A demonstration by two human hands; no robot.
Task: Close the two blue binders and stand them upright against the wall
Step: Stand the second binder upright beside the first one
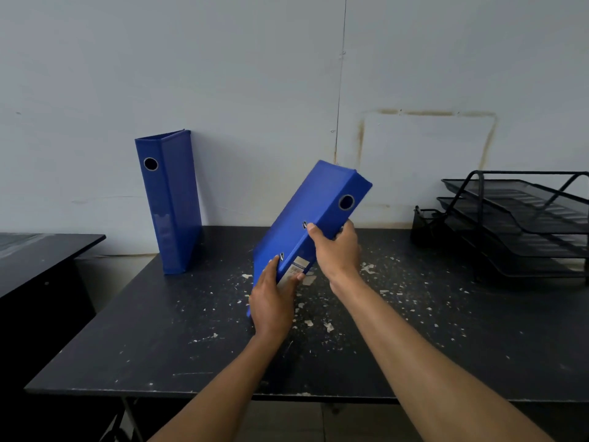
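Observation:
One closed blue binder point(170, 202) stands upright at the back left of the black table point(191, 330), leaning against the grey wall point(255, 90). A second closed blue binder point(306, 218) is held tilted above the table's middle, its spine with the round hole facing right and up. My left hand point(272, 301) grips its lower end near the label. My right hand point(336, 250) wraps around the spine at mid-length.
A black mesh letter tray point(516, 218) with three tiers stands at the back right of the table. A second dark table point(38, 250) sits to the left, across a gap. White paint flecks are scattered over the tabletop.

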